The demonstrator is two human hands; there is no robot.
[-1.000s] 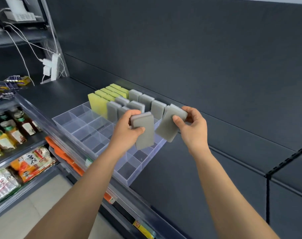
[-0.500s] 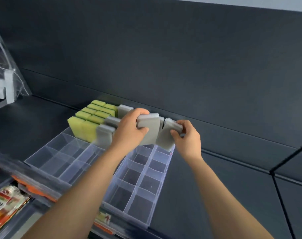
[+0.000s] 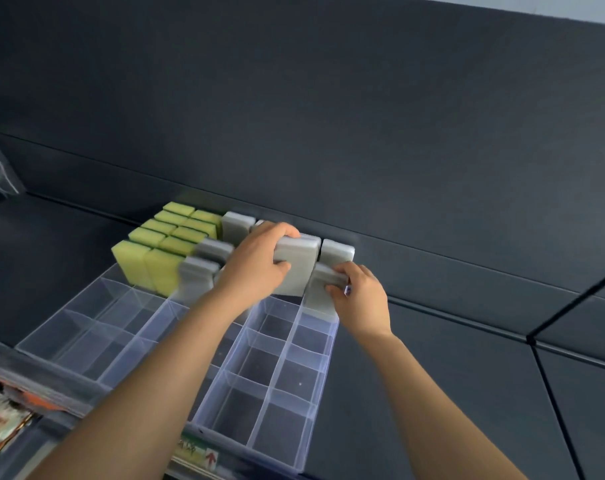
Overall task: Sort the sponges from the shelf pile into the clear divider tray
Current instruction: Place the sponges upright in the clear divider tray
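A clear divider tray [image 3: 287, 372] lies on the dark shelf, its near compartments bare. Yellow-green sponges [image 3: 162, 244] stand upright in the far left slots, and several grey sponges [image 3: 204, 271] stand to their right. My left hand [image 3: 256, 268] grips a grey sponge [image 3: 299, 268] held upright over the tray's far middle slots. My right hand [image 3: 360, 296] pinches another grey sponge [image 3: 323, 292] at the tray's far right column, its lower end down in a slot. One more grey sponge [image 3: 337, 251] stands behind it.
The dark back wall [image 3: 328, 116] rises directly behind the tray. Dark shelf surface [image 3: 450, 358] stretches to the right of the tray. A lower shelf with packaged goods [image 3: 0, 424] shows at the bottom left, beneath the shelf's front rail.
Both hands carried their grey sponges forward and down to the tray's far rows. The view swung right and closer, so the left shelves dropped out of sight.
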